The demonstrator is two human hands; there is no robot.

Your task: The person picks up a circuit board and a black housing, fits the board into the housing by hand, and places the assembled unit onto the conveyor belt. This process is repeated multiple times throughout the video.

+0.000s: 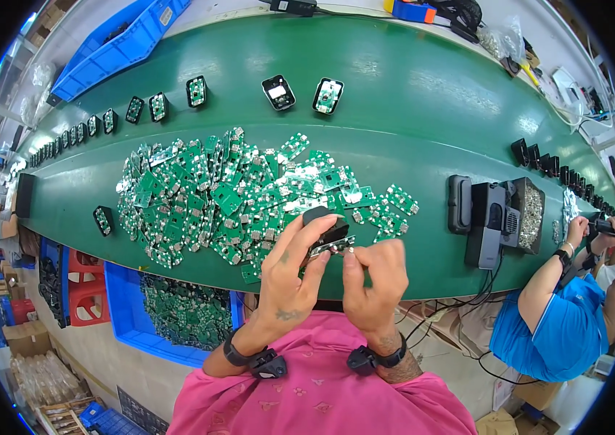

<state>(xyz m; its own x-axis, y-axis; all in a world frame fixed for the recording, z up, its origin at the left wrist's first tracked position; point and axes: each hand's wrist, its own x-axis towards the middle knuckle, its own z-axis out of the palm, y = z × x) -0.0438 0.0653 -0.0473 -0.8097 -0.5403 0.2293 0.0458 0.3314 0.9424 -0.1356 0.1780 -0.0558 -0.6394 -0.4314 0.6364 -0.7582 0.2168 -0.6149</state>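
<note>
My left hand [287,274] is closed around a small black plastic casing [336,233], held over the near edge of the green table. A green circuit board [331,247] with metal parts shows at the casing's lower side. At that board's right end, the thumb and forefinger of my right hand [376,281] are pinched together. Fingers partly cover the board, so how far it sits in the casing cannot be seen. Just beyond both hands spreads a large heap of loose circuit boards [228,199]. Black watch-like straps circle both wrists.
Black casings with boards stand along the table [249,43], including one casing [328,96] at the back. A blue bin of boards [122,319] sits below left. To the right are a black speaker-like device [485,226] and a box of small metal parts [530,214]; a co-worker in blue [561,326] works beyond.
</note>
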